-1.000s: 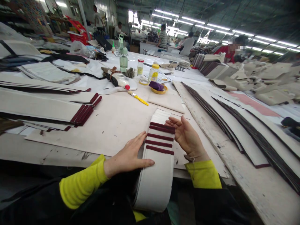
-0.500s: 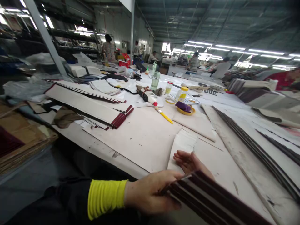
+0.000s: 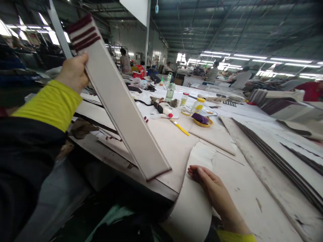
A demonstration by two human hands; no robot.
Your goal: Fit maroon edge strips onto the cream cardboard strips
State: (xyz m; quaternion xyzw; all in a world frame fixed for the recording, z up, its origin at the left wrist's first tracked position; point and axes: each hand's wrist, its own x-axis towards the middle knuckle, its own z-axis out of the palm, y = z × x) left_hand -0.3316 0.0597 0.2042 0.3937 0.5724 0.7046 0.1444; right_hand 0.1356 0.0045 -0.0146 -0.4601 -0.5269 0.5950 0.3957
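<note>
My left hand (image 3: 73,72) is raised at the upper left, closed on a stack of long pale strips (image 3: 121,104) with dark red ends fanned at the top. The stack slants down to the right, its lower end hanging just above the table's front edge. My right hand (image 3: 214,191) lies flat with fingers stretched out on another pile of pale strips (image 3: 194,201) that curves over the table edge toward me.
More red-ended strips (image 3: 106,134) lie on the table at the left behind the lifted stack. Bottles (image 3: 170,92), a yellow brush (image 3: 180,127) and a yellow dish (image 3: 202,121) stand mid-table. Dark-edged long panels (image 3: 277,158) cover the right. People work at far tables.
My left hand has lifted the red-ended stack from low at the table edge up and to the left. The view has swung left. My right hand stays on the remaining pile.
</note>
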